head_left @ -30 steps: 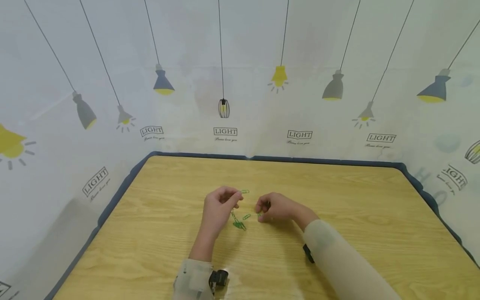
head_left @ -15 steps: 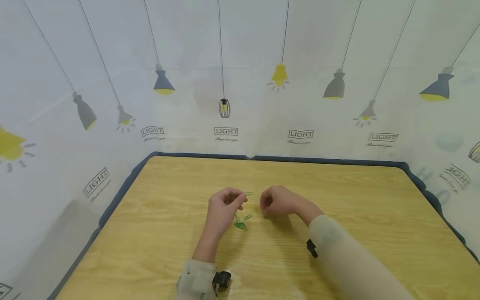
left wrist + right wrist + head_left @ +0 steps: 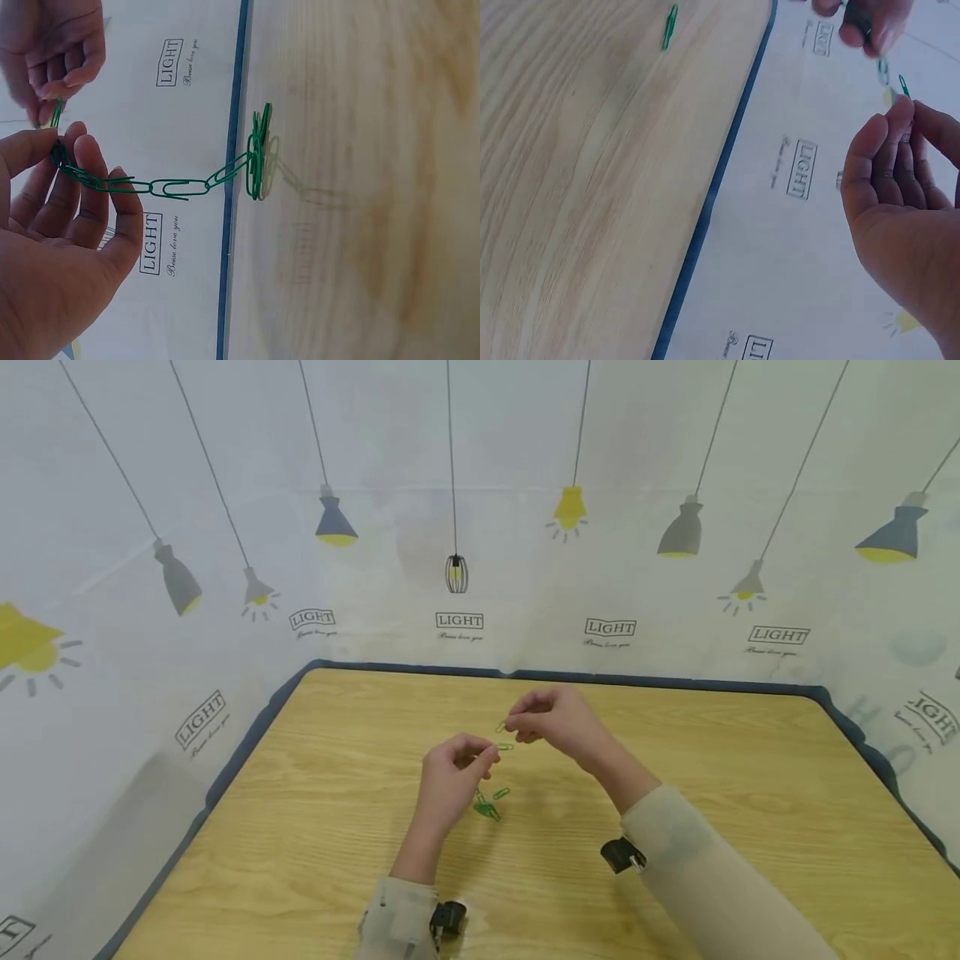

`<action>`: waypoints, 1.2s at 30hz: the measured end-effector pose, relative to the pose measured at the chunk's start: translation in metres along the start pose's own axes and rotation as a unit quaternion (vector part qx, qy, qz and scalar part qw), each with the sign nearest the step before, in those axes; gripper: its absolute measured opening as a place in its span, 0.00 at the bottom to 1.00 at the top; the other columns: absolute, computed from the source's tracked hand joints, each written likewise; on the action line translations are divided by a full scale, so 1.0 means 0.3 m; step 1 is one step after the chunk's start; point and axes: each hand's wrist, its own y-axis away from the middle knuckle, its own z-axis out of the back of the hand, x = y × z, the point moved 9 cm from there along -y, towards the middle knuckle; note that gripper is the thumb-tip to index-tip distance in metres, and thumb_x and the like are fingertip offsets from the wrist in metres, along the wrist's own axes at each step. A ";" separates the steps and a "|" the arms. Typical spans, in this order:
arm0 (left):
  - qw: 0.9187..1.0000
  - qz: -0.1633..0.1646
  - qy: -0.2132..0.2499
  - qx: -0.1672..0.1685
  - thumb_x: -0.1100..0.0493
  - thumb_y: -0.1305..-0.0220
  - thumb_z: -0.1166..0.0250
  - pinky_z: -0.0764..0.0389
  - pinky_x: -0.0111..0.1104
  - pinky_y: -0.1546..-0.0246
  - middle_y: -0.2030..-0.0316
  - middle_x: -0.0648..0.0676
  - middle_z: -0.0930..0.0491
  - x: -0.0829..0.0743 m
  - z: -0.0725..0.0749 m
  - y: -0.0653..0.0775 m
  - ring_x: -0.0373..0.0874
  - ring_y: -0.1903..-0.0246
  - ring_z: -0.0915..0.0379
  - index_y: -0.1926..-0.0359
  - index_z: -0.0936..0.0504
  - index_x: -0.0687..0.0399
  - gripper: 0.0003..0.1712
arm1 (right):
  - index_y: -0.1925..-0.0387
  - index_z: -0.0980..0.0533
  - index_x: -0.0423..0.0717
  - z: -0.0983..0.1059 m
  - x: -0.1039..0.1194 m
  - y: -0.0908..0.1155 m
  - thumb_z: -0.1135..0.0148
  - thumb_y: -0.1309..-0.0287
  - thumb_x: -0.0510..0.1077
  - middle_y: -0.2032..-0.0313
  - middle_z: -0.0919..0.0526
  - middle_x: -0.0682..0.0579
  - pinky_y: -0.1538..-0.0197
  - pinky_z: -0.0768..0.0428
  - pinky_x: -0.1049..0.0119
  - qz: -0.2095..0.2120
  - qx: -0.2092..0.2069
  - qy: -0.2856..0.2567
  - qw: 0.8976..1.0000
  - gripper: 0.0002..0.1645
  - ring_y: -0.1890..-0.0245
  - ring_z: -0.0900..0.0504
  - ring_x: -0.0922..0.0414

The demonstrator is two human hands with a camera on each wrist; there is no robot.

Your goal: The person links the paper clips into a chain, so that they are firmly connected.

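Observation:
My left hand (image 3: 450,781) pinches a chain of linked green paper clips (image 3: 178,187) between thumb and forefinger. One end clip (image 3: 506,747) of the chain sticks out past the fingertips, towards the right hand. The rest droops below, ending in a bunched cluster (image 3: 256,154) at the tabletop in the left wrist view. My right hand (image 3: 561,727) holds a single green paper clip (image 3: 904,86) at its fingertips, raised slightly above and beyond the chain's end. In the head view a small gap shows between this clip and the end clip.
One loose green paper clip (image 3: 501,793) lies on the wooden table (image 3: 360,760), just right of the bunched cluster. A blue edge strip (image 3: 645,681) runs along the table's back, and a white wall covering (image 3: 517,577) printed with lamps stands behind it.
My right hand has picked a paper clip off the table and lifted it up and away to beside the left fingertips. The left hand has shifted slightly right, still holding the chain.

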 end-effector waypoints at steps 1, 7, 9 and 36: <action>1.000 -0.001 -0.001 0.000 0.55 0.24 0.33 0.12 0.43 0.61 0.59 0.54 0.10 -0.001 0.001 0.000 0.42 0.66 0.17 0.55 0.10 0.53 0.08 | 0.56 0.14 0.42 -0.006 0.008 0.007 0.30 0.31 0.43 0.59 0.08 0.44 0.50 0.10 0.56 -0.003 0.001 -0.006 1.000 0.09 0.61 0.11 0.50; 1.000 -0.012 -0.001 -0.005 0.56 0.24 0.33 0.12 0.40 0.63 0.58 0.56 0.10 -0.016 0.004 0.003 0.44 0.66 0.16 0.56 0.11 0.53 0.07 | 0.60 0.14 0.41 -0.029 0.032 0.037 0.30 0.33 0.42 0.67 0.11 0.50 0.54 0.11 0.61 -0.015 -0.010 0.011 1.000 0.08 0.66 0.14 0.53; 1.000 -0.015 -0.004 -0.007 0.56 0.25 0.32 0.14 0.35 0.66 0.58 0.56 0.10 -0.019 0.004 0.003 0.45 0.65 0.15 0.56 0.11 0.53 0.07 | 0.60 0.14 0.41 -0.030 0.032 0.040 0.30 0.35 0.42 0.67 0.11 0.50 0.56 0.11 0.61 -0.020 -0.017 0.023 0.999 0.07 0.67 0.14 0.53; 0.999 -0.025 0.038 0.028 0.57 0.26 0.31 0.12 0.56 0.53 0.53 0.59 0.10 -0.030 -0.018 0.007 0.47 0.63 0.14 0.40 0.18 0.52 0.17 | 0.55 0.16 0.42 -0.001 0.026 0.045 0.30 0.29 0.45 0.62 0.11 0.50 0.50 0.13 0.60 0.012 -0.034 -0.008 0.999 0.10 0.59 0.12 0.52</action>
